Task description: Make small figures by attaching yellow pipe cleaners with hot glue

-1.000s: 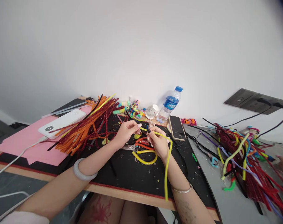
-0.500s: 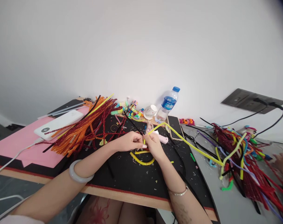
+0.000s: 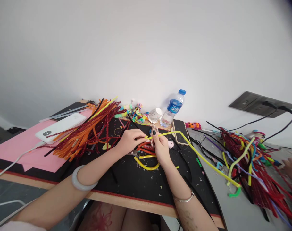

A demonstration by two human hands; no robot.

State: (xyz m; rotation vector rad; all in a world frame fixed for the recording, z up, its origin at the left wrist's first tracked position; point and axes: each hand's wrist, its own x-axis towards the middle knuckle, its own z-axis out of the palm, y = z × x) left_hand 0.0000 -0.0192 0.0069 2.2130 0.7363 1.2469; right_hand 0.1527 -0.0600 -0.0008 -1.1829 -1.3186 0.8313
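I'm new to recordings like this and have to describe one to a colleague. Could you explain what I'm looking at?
There is no machine here: you see a person's own bare left hand and right hand. Every picture comes from one camera worn on that person's head, looking forward and down. Both hands pinch a long, bent yellow pipe cleaner, whose free end reaches out to the right. Below them is a black mat. On the table to the left lie pink paper and a bunch of orange and red pipe cleaners; towards the wall are a bottle, a paper cup and a phone.
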